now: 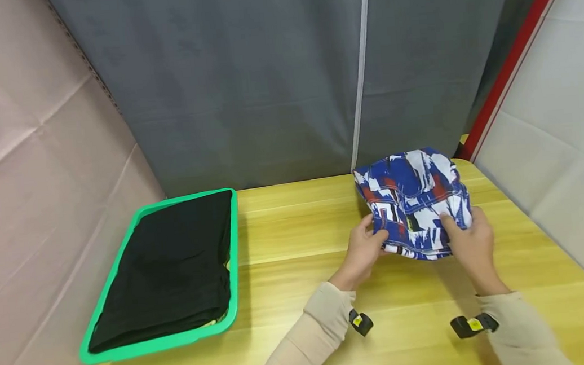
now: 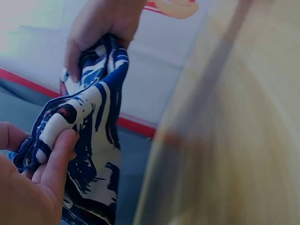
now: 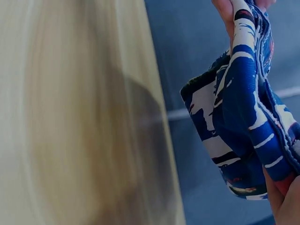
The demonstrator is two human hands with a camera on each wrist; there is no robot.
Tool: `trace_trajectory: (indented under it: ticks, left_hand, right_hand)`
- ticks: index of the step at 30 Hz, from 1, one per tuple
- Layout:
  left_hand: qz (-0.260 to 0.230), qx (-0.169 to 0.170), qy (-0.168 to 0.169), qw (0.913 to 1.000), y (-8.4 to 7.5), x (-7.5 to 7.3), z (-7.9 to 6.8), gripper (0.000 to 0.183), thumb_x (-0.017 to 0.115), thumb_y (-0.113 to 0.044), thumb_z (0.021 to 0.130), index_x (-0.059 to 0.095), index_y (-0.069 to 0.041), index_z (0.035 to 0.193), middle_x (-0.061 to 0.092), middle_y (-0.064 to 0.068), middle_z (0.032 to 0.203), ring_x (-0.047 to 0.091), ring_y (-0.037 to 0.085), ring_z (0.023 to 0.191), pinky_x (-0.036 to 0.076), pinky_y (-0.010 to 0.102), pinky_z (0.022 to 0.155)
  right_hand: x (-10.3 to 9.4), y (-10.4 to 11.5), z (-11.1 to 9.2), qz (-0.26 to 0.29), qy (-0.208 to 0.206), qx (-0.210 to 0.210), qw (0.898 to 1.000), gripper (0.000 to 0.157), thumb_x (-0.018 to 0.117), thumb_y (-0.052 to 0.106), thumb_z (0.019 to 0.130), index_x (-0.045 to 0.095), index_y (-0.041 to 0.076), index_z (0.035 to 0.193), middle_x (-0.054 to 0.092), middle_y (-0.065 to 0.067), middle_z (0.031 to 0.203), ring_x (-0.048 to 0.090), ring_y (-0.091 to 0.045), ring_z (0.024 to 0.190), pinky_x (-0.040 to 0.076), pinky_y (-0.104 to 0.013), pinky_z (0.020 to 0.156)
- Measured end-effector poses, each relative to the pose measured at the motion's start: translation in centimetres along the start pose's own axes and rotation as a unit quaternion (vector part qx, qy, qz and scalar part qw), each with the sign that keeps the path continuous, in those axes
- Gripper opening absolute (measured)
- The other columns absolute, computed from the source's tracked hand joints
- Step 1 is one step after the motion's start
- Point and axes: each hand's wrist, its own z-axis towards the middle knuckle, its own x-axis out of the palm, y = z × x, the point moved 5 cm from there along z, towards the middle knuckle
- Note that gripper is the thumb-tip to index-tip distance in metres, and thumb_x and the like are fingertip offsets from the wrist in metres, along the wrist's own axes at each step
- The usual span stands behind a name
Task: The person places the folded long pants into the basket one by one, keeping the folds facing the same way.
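Observation:
A folded garment (image 1: 415,196) with a blue, white and red print and stitched seams is held above the right part of the table. My left hand (image 1: 362,252) pinches its near left corner, thumb on top. At the near right edge my right hand (image 1: 471,243) grips it, also with the thumb over the cloth. The left wrist view shows several layers of the garment (image 2: 96,110) bunched between thumb and fingers. In the right wrist view the folded garment (image 3: 241,117) hangs from both hands. Its underside is mostly hidden from the head view.
A green tray (image 1: 235,277) holding folded black cloth (image 1: 170,264) stands on the left of the wooden table (image 1: 295,222). A grey curtain (image 1: 245,95) hangs behind the table. Pale fabric walls stand on the left (image 1: 45,222) and right (image 1: 563,129).

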Motion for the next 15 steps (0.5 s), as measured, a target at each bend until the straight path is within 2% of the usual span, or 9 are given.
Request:
trace_trajectory:
  ticks: [3,7,12,15]
  left_hand:
    - [0.007,0.016,0.002,0.9998,-1.7,-1.2,-1.3,0.051,0.053,-0.001,0.089,0.047,-0.006,0.14,0.068,0.022,0.113,0.069,0.021,0.089,0.06,0.031,0.07]
    - [0.04,0.038,-0.004,0.9985,-4.0,-2.9,-3.0,0.048,0.054,-0.003,0.091,0.05,-0.007,0.138,0.068,0.022,0.115,0.07,0.02,0.092,0.059,0.029,0.072]
    - [0.064,0.063,-0.018,0.9958,-6.7,-5.0,-4.8,0.048,0.054,-0.002,0.091,0.049,-0.006,0.139,0.066,0.022,0.118,0.069,0.021,0.094,0.058,0.026,0.071]
    - [0.069,0.079,-0.026,0.9941,-8.2,-6.5,-6.0,0.05,0.053,0.0,0.09,0.048,-0.002,0.139,0.065,0.026,0.118,0.069,0.019,0.091,0.058,0.026,0.071]
  right_hand:
    - [0.9,1.4,-0.8,0.03,0.002,-0.013,0.999,0.036,0.064,0.024,0.091,0.055,-0.001,0.115,0.05,0.017,0.079,0.047,0.004,0.068,0.041,-0.011,0.058]
    - [2.0,3.5,-1.9,0.075,0.0,-0.037,0.996,0.03,0.067,0.019,0.089,0.057,0.001,0.112,0.05,0.022,0.078,0.049,0.005,0.069,0.042,-0.009,0.059]
    - [3.4,6.4,-3.3,0.135,0.011,-0.069,0.988,0.019,0.067,0.013,0.088,0.057,0.008,0.104,0.053,0.019,0.08,0.052,0.004,0.069,0.044,-0.011,0.059]
    - [4.4,8.2,-4.4,0.172,0.038,-0.08,0.981,0.018,0.066,0.011,0.089,0.056,0.01,0.103,0.055,0.016,0.08,0.054,0.002,0.068,0.047,-0.013,0.058]
